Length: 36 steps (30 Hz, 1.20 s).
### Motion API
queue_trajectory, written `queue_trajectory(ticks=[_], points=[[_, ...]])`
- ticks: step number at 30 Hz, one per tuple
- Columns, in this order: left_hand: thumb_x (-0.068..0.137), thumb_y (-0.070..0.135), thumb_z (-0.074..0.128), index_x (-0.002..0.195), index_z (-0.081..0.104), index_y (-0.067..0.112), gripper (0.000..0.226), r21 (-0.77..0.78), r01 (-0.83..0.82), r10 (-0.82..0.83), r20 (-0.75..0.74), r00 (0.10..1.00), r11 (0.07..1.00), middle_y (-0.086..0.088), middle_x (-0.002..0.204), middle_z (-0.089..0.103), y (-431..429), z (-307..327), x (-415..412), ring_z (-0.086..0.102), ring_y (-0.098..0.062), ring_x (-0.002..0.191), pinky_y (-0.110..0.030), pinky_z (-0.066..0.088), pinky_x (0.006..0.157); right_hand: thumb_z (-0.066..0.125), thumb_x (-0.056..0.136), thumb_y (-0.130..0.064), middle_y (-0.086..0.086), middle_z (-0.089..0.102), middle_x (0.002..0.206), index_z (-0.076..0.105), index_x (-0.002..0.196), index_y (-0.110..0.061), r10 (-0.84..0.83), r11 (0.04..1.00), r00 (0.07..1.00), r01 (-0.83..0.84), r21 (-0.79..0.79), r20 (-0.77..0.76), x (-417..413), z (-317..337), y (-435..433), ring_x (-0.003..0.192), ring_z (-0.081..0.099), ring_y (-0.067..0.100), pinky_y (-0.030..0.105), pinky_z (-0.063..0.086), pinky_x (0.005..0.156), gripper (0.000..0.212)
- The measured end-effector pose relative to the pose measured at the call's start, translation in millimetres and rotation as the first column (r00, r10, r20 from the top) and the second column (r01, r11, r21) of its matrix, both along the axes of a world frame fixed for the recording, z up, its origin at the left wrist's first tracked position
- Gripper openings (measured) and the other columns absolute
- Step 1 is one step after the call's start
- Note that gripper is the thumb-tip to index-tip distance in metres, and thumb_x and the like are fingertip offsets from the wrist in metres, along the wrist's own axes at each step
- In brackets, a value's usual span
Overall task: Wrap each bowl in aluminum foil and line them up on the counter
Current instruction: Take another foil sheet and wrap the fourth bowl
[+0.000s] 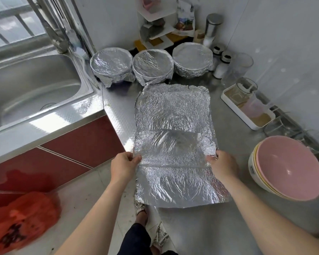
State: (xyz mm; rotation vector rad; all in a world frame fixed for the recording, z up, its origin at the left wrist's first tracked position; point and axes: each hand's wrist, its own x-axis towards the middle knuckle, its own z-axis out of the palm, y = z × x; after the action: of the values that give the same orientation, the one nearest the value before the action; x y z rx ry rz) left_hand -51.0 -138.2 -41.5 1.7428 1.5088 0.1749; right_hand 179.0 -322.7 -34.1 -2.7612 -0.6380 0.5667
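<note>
Three foil-wrapped bowls (151,66) stand lined up at the back of the surface (228,162); a stack of unwrapped bowls (287,170) waits at right — left hand (124,166) and right hand (222,164) each pinch one side edge of a crinkled foil sheet (173,135) lying partly on the surface, its near end overhanging.

Your foil sheet (173,115) on a steel counter (118,103)
Foil: shiny, finely crinkled metal. Counter: dimpled, glossy stainless. Pink bowl (287,168): smooth, glossy.
</note>
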Motion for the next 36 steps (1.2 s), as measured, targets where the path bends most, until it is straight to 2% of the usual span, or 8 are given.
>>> queue_trajectory(ticks=[5, 9, 14, 24, 28, 30, 33, 36], points=[[0.089, 0.034, 0.069, 0.061, 0.06, 0.012, 0.037, 0.073, 0.018, -0.011, -0.088, 0.996, 0.997, -0.001, 0.052, 0.057, -5.0, -1.0, 1.5, 0.05, -0.018, 0.052, -0.03, 0.034, 0.052, 0.05, 0.097, -0.038, 0.013, 0.066, 0.108, 0.061, 0.111, -0.004, 0.032, 0.999, 0.998, -0.029, -0.039, 0.062, -2.2, 1.1, 3.1, 0.1, 0.06, 0.033, 0.037, 0.044, 0.079, 0.038], [0.09, 0.034, 0.065, 0.071, 0.063, 0.008, 0.033, 0.136, 0.083, -0.055, -0.2, 0.978, 0.987, -0.006, 0.062, 0.061, -5.3, 3.9, 4.5, 0.056, -0.026, 0.065, -0.033, 0.036, 0.056, 0.044, 0.099, -0.039, 0.012, 0.067, 0.095, 0.054, 0.088, -0.013, 0.092, 0.993, 0.989, -0.083, -0.081, 0.118, -0.9, -3.5, 2.3, 0.089, 0.059, 0.032, 0.039, 0.042, 0.075, 0.03], [0.093, 0.033, 0.061, 0.073, 0.061, 0.009, 0.031, 0.139, 0.107, -0.069, -0.253, 0.965, 0.984, -0.003, 0.063, 0.059, -4.0, 5.5, 6.6, 0.055, -0.024, 0.064, -0.032, 0.033, 0.054, 0.037, 0.101, -0.039, 0.007, 0.067, 0.094, 0.054, 0.104, -0.014, 0.18, 0.981, 0.957, -0.159, -0.107, 0.228, -4.0, -5.2, 4.4, 0.093, 0.057, 0.029, 0.038, 0.037, 0.077, 0.031], [0.093, 0.035, 0.06, 0.077, 0.058, 0.017, 0.024, 0.142, 0.089, -0.044, -0.294, 0.955, 0.986, 0.002, 0.069, 0.06, -2.2, 3.0, 6.1, 0.056, -0.023, 0.073, -0.032, 0.036, 0.058, 0.03, 0.102, -0.039, 0.005, 0.068, 0.089, 0.052, 0.104, -0.013, 0.248, 0.961, 0.933, -0.203, -0.188, 0.261, -3.5, -6.6, 12.3, 0.087, 0.059, 0.025, 0.036, 0.033, 0.076, 0.034], [0.084, 0.028, 0.073, 0.106, 0.057, 0.013, 0.032, 0.372, 0.091, 0.005, -0.25, 0.968, 0.924, -0.006, 0.096, 0.057, -4.5, 16.7, 11.9, 0.052, -0.03, 0.095, -0.039, 0.04, 0.071, 0.029, 0.101, -0.04, 0.003, 0.068, 0.087, 0.053, 0.103, -0.013, 0.273, 0.951, 0.922, -0.216, -0.219, 0.274, -3.8, -7.5, 15.2, 0.084, 0.06, 0.023, 0.037, 0.036, 0.076, 0.037], [0.084, 0.025, 0.073, 0.113, 0.06, 0.013, 0.033, 0.486, 0.233, -0.147, -0.208, 0.967, 0.842, -0.008, 0.108, 0.058, -12.2, 31.1, 29.8, 0.052, -0.028, 0.101, -0.037, 0.043, 0.077, 0.027, 0.102, -0.041, 0.002, 0.068, 0.088, 0.052, 0.103, -0.014, 0.285, 0.946, 0.918, -0.224, -0.233, 0.275, -4.7, -6.9, 15.6, 0.085, 0.059, 0.022, 0.036, 0.033, 0.075, 0.037], [0.097, 0.039, 0.053, 0.134, 0.052, 0.022, 0.041, 0.39, 0.595, -0.527, -0.277, 0.804, 0.703, -0.004, 0.14, 0.047, -32.3, 35.6, 69.2, 0.042, -0.024, 0.13, -0.039, 0.042, 0.103, 0.026, 0.102, -0.041, 0.002, 0.068, 0.091, 0.052, 0.105, -0.014, 0.293, 0.94, 0.914, -0.221, -0.26, 0.281, -4.8, -5.9, 15.5, 0.088, 0.06, 0.022, 0.036, 0.033, 0.076, 0.037], [0.1, 0.057, 0.021, 0.155, 0.006, 0.021, 0.067, 0.225, 0.793, -0.675, -0.426, 0.602, 0.566, -0.006, 0.163, -0.002, -46.6, 11.0, 92.6, -0.003, -0.028, 0.15, -0.049, 0.008, 0.122, 0.023, 0.102, -0.041, 0.002, 0.069, 0.092, 0.052, 0.106, -0.014, 0.288, 0.941, 0.915, -0.215, -0.263, 0.282, -4.4, -6.6, 15.6, 0.088, 0.062, 0.022, 0.036, 0.034, 0.076, 0.04]])
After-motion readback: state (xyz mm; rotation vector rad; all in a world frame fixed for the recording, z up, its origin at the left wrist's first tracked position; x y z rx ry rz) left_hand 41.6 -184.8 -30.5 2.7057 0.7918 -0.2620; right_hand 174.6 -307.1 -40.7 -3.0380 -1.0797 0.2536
